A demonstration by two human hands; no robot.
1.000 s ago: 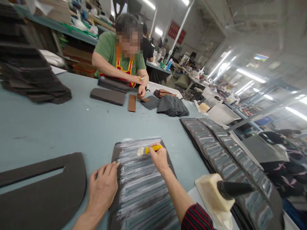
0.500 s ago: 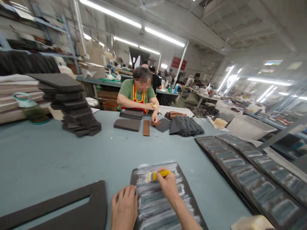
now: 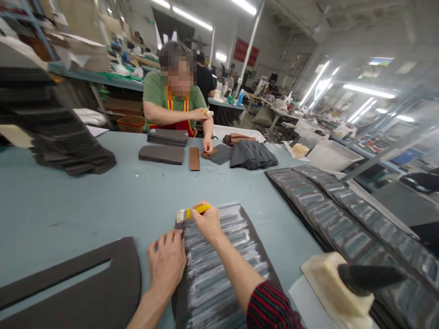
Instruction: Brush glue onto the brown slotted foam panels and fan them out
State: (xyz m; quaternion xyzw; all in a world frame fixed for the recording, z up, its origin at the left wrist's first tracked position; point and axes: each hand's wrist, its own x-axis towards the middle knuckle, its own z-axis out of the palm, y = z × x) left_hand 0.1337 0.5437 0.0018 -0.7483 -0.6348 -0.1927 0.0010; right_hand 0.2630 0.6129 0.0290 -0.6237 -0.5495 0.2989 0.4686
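Note:
My right hand (image 3: 208, 224) is closed round the yellow handle of a flat paintbrush (image 3: 194, 212). Its pale bristles lie at the top left corner of a dark panel (image 3: 219, 256) streaked with a whitish coating. Along the panel's left edge, my left hand (image 3: 168, 256) rests flat with its fingers stretched out, holding nothing. To the left lies a dark slotted piece (image 3: 126, 269) on the blue-green table (image 3: 154, 192). A whitish block-like container (image 3: 338, 283) with a black handle-like part leaning out of it stands right of my right forearm.
More coated panels (image 3: 343, 214) lie in overlapping rows at the right. A tall stack of dark pieces (image 3: 58, 123) leans at the left. Across the table, a co-worker (image 3: 174, 91) holds a small brush, near grey pieces (image 3: 254, 154) and a brown strip (image 3: 194, 158).
My right hand has moved the brush leftward to the panel's top left corner. The view has tilted down and shifted, bringing the whitish container more fully into sight.

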